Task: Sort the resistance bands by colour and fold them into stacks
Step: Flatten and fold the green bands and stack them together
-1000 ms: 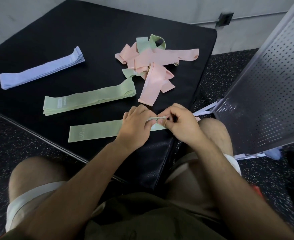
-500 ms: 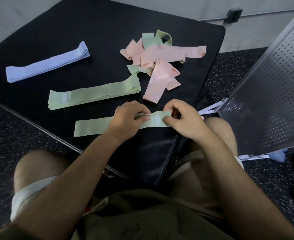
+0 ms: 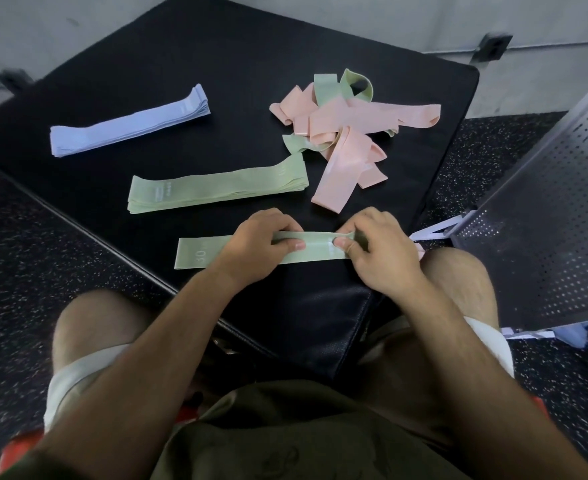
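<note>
Near the front edge of the black pad (image 3: 216, 81), gripping one green band (image 3: 316, 250) with both hands. With the left hand (image 3: 257, 244): thumb on top, fingers curled over the far edge, about midway along the strip. With the right hand (image 3: 379, 251): thumb and curled fingers pinched on the right end, at the fold of the loop. Held flat and straight along the pad, with the free left end marked "30" and the right end close to the pad's near right corner; cannot tell whether resting fully on the surface or raised a little at the right. Judged as the flattening step for this band: pressing the two layers of the loop together ahead of stacking. Just beyond, apart from the held band and roughly parallel with it: a green stack (image 3: 216, 188) of flat bands. Farther off to the far left: a lilac stack (image 3: 129, 126), likewise squared up. To the far right: an unsorted heap (image 3: 354, 116) of pink bands with a few green ones tangled in, its nearest pink strip close to the right hand but not touching. No pink stack as yet. Next, probably: lifting the flattened band without letting it spring open and laying it squarely on the green stack, ends matched, with both pinches firm until over the pile. After that, likely back to the heap, with care to draw one band free of the tangle. Outside the pad: speckled floor (image 3: 25, 271) on the left, a perforated metal panel (image 3: 545, 237) on the right, bare knees at the near side.
</note>
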